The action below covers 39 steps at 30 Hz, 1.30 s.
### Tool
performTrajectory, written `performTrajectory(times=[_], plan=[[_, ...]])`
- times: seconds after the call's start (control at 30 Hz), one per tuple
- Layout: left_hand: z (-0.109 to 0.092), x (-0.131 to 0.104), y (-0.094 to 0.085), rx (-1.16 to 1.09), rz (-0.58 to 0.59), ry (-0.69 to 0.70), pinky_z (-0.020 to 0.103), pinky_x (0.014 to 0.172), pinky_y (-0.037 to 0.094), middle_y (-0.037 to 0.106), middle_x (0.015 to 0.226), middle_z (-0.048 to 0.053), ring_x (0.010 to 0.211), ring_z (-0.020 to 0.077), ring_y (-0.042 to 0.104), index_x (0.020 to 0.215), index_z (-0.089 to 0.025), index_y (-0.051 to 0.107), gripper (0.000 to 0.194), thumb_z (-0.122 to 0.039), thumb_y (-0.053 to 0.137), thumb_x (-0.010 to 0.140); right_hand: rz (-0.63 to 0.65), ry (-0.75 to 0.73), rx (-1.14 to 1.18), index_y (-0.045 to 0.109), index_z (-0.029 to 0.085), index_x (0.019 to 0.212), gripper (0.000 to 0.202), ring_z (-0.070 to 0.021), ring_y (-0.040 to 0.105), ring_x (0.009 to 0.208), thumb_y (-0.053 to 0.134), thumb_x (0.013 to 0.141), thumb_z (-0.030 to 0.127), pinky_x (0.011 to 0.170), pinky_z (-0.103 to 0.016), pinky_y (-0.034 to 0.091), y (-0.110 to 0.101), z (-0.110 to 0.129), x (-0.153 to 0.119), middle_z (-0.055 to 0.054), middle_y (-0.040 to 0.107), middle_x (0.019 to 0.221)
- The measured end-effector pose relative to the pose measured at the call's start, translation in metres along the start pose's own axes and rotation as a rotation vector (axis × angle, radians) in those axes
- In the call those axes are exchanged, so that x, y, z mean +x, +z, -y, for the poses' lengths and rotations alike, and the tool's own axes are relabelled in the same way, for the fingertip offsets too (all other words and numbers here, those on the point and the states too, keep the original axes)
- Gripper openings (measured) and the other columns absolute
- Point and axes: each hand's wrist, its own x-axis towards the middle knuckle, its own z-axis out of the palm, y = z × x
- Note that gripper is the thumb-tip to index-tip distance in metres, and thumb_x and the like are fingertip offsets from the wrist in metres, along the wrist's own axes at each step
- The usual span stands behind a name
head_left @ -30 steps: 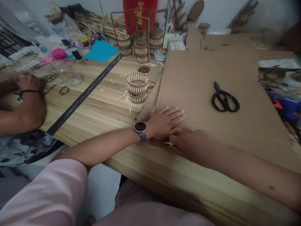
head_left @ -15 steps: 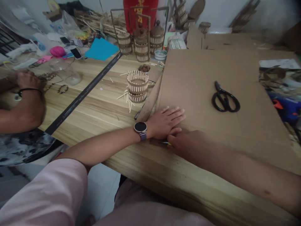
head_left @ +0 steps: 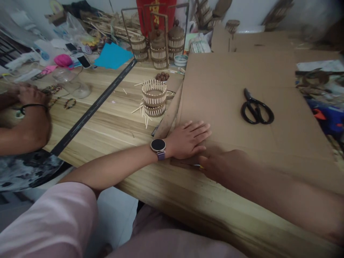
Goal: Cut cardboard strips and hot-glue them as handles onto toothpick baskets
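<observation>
My left hand (head_left: pixel 189 139) lies flat with its fingers spread on a large brown cardboard sheet (head_left: pixel 220 86), near the sheet's front left corner. Close beside it, my right hand (head_left: pixel 223 163) is closed around a small utility knife (head_left: pixel 201 166). Only a bit of yellow handle and a thin blade show; the rest is hidden by the fingers. The blade points left, low along the cardboard's front edge. Black-handled scissors (head_left: pixel 257 110) rest on the sheet, apart from both hands.
A round stick basket (head_left: pixel 154 98) stands left of the cardboard, with loose sticks (head_left: pixel 143 109) around it. Finished baskets (head_left: pixel 158 53) with tall handles are at the back. A black strip (head_left: pixel 94 107) crosses the table. Another person's hands (head_left: pixel 30 95) work at the left by a clear jar (head_left: pixel 72 84).
My right hand has slid slightly right along the cardboard's front edge with the knife, away from my left hand. My left hand stays pressed flat. The view has shifted a little.
</observation>
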Motion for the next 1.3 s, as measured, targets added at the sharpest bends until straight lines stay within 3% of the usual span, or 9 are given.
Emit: performTrajectory(times=[0.13,0.33,0.5,0.6,0.73,0.87,0.97,1.1,1.3], plan=[[-0.002,0.0,-0.001,0.006,0.011,-0.004,0.049,0.127,0.019,0.028,0.169,0.012,0.158,0.0281,0.022,0.159,-0.013,0.033,0.063,-0.051,0.029,0.108,0.077,0.015,-0.016,0.073,0.022,0.096,0.025,-0.0245,0.073,0.063,0.053,0.091,0.009,0.043,-0.03,0.019,-0.008,-0.001,-0.002,-0.008,0.076,0.073],[-0.004,0.0,-0.004,0.012,0.035,-0.025,0.048,0.128,0.018,0.027,0.17,0.01,0.159,0.0265,0.021,0.16,-0.014,0.033,0.062,-0.05,0.03,0.109,0.025,-0.015,-0.034,0.074,0.021,0.096,0.03,-0.0259,0.074,0.062,0.05,0.09,0.002,0.043,-0.032,0.018,-0.016,-0.001,-0.009,-0.01,0.077,0.071],[-0.006,0.0,-0.006,0.014,0.05,-0.024,0.047,0.128,0.016,0.027,0.17,0.009,0.159,0.0269,0.02,0.16,-0.014,0.032,0.062,-0.048,0.031,0.109,0.114,0.057,0.044,0.073,0.02,0.097,0.019,-0.0273,0.077,0.071,0.054,0.098,0.017,0.045,-0.031,0.017,-0.018,-0.004,-0.013,-0.011,0.08,0.081],[-0.007,0.001,-0.006,0.009,0.031,-0.021,0.047,0.128,0.016,0.03,0.169,0.009,0.159,0.0262,0.021,0.159,-0.015,0.034,0.06,-0.048,0.031,0.109,0.151,0.063,0.095,0.071,0.02,0.104,0.022,-0.0278,0.077,0.073,0.05,0.101,0.021,0.047,-0.03,0.021,-0.015,-0.013,-0.021,-0.01,0.08,0.086],[-0.008,0.001,-0.005,0.006,0.03,-0.029,0.047,0.128,0.016,0.029,0.17,0.009,0.159,0.0263,0.021,0.159,-0.014,0.036,0.059,-0.045,0.032,0.109,0.166,0.057,0.207,0.07,0.022,0.107,0.023,-0.0252,0.077,0.075,0.048,0.102,0.024,0.055,-0.029,0.037,-0.01,-0.037,-0.042,-0.009,0.08,0.091],[-0.009,0.001,-0.006,-0.004,0.018,-0.034,0.047,0.128,0.017,0.03,0.169,0.01,0.158,0.026,0.022,0.158,-0.014,0.036,0.059,-0.045,0.033,0.108,0.07,0.018,0.271,0.07,0.025,0.107,0.022,-0.0251,0.076,0.07,0.05,0.101,0.032,0.055,-0.03,0.039,-0.008,-0.05,-0.051,-0.007,0.08,0.086],[-0.009,0.001,-0.007,-0.005,0.032,-0.036,0.047,0.128,0.017,0.029,0.17,0.01,0.159,0.0261,0.021,0.159,-0.014,0.035,0.06,-0.045,0.032,0.108,-0.02,0.002,0.212,0.069,0.024,0.104,0.02,-0.0246,0.074,0.067,0.051,0.1,0.032,0.052,-0.03,0.032,-0.013,-0.037,-0.04,-0.005,0.08,0.084],[-0.008,0.002,-0.007,0.007,0.046,-0.028,0.046,0.128,0.018,0.028,0.17,0.009,0.159,0.0249,0.02,0.16,-0.015,0.034,0.06,-0.047,0.03,0.109,-0.02,-0.025,0.098,0.068,0.021,0.098,0.018,-0.0212,0.072,0.065,0.052,0.1,0.029,0.05,-0.03,0.02,-0.021,-0.006,-0.015,-0.005,0.077,0.077],[-0.007,0.003,-0.009,0.029,0.068,-0.03,0.045,0.128,0.017,0.029,0.17,0.009,0.159,0.0237,0.019,0.16,-0.016,0.034,0.06,-0.048,0.03,0.109,-0.021,-0.012,0.023,0.068,0.017,0.102,0.021,-0.0196,0.069,0.063,0.05,0.1,0.027,0.046,-0.032,0.018,-0.016,0.011,0.009,-0.007,0.076,0.078]])
